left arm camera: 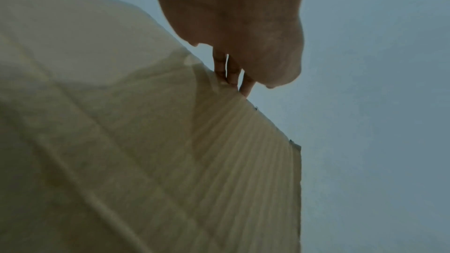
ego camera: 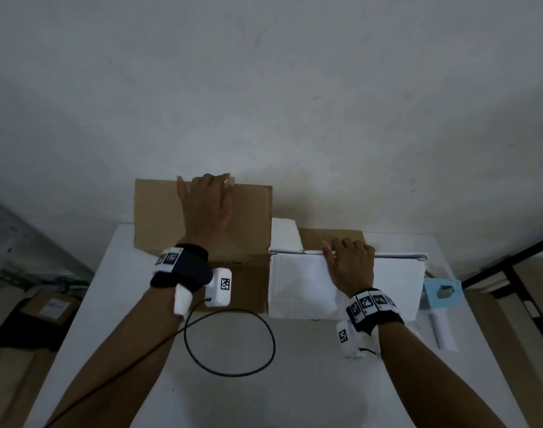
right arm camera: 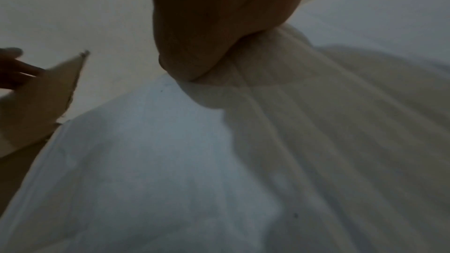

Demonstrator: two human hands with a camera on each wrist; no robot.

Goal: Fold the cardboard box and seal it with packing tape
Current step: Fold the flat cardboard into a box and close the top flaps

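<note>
Nearest on the white table (ego camera: 295, 381) a black cable (ego camera: 230, 342) lies in a loose loop, running to the left wrist. Beyond it the box (ego camera: 251, 291) lies across the middle of the table, not yet formed: a brown panel on the left and a white-faced panel (ego camera: 298, 285) on the right. The right hand (ego camera: 350, 267) lies on the white panel with its fingers curled over the far edge, gripping it, probably to pin or pull that side while the other is bent. At the right edge of the table lies a pale blue tool (ego camera: 440, 293), possibly the tape dispenser; it is too unclear to say. Farther off, the left hand (ego camera: 207, 211) holds a raised brown flap (ego camera: 159, 214), fingers hooked over its top edge, apparently to fold it along the crease. The left wrist view shows the fingertips (left arm camera: 246, 88) on that edge and the ribbed, corrugated board, stiff and matte.
</note>
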